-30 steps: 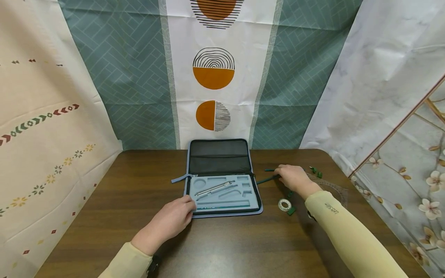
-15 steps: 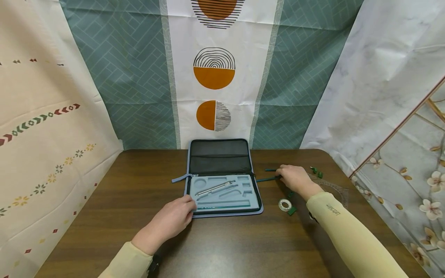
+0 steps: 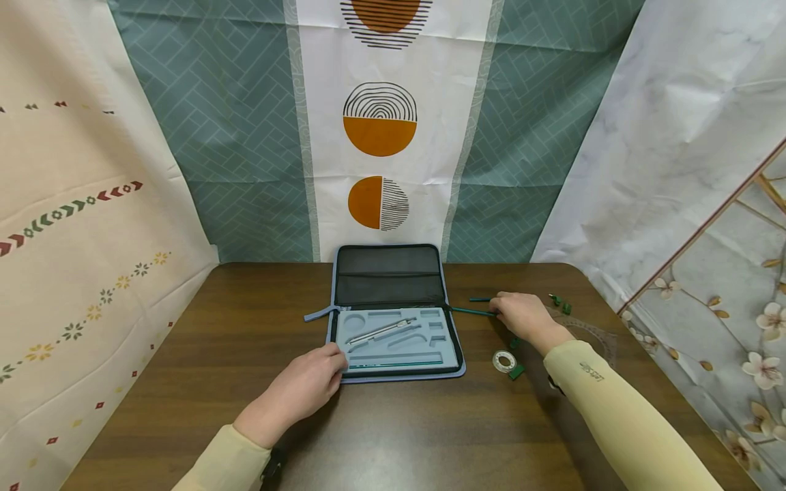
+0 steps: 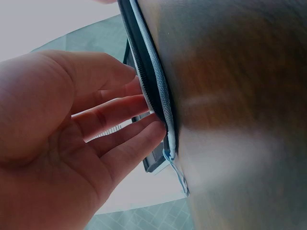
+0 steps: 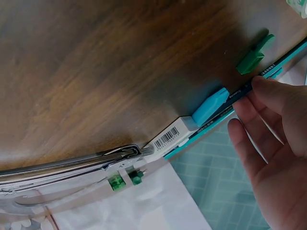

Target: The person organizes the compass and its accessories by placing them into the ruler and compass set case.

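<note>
compared with one second ago, the pencil (image 3: 473,311) has turned: its left end was then pointing lower, beside the tray part of the case (image 3: 389,288), and now this end lies higher, near the hinge at the right edge. whether it touches the case, one cannot tell. the right hand (image 3: 523,317) has stayed almost at the same place, to the right of the case. its thumb and forefinger are closed together on the pencil, pinching it, while the other fingers are loosely bent and stand a little apart. the left hand (image 3: 301,383) has not moved from the near left corner of the case; its fingers are slightly bent, with small gaps between them, and their tips rest at the zipped edge. in the tray the compass (image 3: 379,332) lies slanted, same as before. a second pencil (image 3: 479,299) lies just behind the held one, partly hidden by the right hand. nearer to the person, a white ring (image 3: 504,361) lies beside a green piece (image 3: 517,372).
</note>
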`<state>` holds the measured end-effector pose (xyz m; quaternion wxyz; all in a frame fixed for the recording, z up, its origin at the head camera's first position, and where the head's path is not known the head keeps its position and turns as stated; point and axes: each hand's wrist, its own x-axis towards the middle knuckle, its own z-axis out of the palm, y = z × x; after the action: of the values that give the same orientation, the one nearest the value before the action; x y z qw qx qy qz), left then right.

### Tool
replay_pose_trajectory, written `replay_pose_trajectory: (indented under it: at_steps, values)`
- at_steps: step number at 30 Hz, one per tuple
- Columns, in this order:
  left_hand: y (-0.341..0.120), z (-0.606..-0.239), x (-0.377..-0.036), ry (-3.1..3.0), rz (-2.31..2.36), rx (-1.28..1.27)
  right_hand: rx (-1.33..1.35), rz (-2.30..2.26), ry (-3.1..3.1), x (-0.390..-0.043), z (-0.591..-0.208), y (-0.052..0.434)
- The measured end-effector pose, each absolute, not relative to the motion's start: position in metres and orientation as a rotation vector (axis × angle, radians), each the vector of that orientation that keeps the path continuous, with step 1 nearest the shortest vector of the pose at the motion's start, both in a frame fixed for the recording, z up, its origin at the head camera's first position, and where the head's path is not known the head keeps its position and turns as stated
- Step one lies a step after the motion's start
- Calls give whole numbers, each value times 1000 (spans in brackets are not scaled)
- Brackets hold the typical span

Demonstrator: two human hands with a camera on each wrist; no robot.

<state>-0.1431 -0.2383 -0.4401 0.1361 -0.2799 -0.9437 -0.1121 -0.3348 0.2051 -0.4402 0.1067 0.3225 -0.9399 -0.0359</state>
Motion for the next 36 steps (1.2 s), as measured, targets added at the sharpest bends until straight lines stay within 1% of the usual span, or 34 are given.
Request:
replay_pose_trajectory:
  at_steps: [16, 36]
  values:
    - [-238, -438, -142, -2752, -325, -799, 939, -82, -2757, -329, -439, 207]
    - [-239, -439, -143, -2759, -337, -788, 909, 151, -2716, -316, -431, 197]
